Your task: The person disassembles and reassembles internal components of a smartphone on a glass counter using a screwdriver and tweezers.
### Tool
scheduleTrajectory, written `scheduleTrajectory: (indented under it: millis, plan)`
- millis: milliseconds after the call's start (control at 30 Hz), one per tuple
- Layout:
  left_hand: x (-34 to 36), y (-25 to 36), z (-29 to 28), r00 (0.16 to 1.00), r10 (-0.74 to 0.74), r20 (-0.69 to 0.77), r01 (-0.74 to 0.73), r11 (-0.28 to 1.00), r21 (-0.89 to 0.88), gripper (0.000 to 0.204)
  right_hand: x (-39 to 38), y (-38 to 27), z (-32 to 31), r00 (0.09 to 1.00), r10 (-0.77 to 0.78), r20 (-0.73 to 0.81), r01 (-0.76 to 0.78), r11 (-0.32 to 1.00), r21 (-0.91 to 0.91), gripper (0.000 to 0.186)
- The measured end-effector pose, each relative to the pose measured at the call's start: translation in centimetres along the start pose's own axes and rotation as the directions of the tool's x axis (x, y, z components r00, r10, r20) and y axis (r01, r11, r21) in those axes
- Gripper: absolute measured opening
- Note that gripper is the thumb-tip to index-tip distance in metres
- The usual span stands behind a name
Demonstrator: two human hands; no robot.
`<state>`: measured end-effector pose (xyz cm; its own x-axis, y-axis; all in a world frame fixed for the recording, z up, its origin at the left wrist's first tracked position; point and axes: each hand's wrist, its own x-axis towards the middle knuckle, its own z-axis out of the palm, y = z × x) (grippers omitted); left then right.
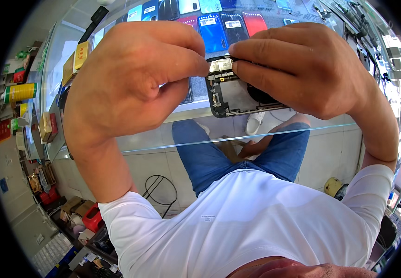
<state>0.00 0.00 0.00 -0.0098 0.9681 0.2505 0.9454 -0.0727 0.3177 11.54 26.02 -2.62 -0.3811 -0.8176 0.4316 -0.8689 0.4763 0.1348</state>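
An opened smartphone (233,95), its back off and inner parts bare, lies above the near edge of the glass counter. Metal shields (221,65) and small connectors show along its upper end; a dark round patch is partly covered by my right hand. My left hand (131,83) is closed, thumb and fingertips pinched at the phone's upper left edge; whatever they hold is hidden. From the right, my right hand (297,69) reaches over the phone with its fingers together and bent onto it, fingertips beside the shields. The right thumb is out of sight.
Under the glass counter top (237,135) lie several phone backs, including a blue one (213,34) and a red one (254,23). Yellow boxes (75,62) stand left of my left hand. Tools (355,25) lie at the far right. A black wire stool (160,190) stands on the floor.
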Motion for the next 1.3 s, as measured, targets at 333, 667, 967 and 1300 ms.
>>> scheduleTrajectory:
  millis: [333, 667, 967, 1300]
  plan:
    - [0.09, 0.40, -0.01, 0.999, -0.019, 0.029, 0.017, 0.999, 0.043, 0.032, -0.53, 0.25, 0.20, 0.999, -0.012, -0.048, 0.012, 1.000, 0.013, 0.038]
    - [-0.04, 0.29, 0.27, 1.000, 0.000, -0.008, 0.000, 1.000, 0.021, 0.033, -0.63, 0.52, 0.31, 0.998, 0.002, -0.061, 0.002, 0.998, 0.069, 0.037]
    - [-0.04, 0.85, 0.28, 0.999, -0.007, -0.042, 0.011, 0.996, 0.090, 0.031, -0.57, -0.13, -0.21, 0.998, 0.029, 0.055, -0.030, 0.999, 0.028, 0.037]
    - [-0.01, 0.27, 0.37, 0.999, 0.015, -0.050, -0.012, 0.998, 0.057, 0.027, -0.52, 0.06, -0.21, 0.998, 0.052, 0.042, -0.055, 0.997, 0.054, 0.034]
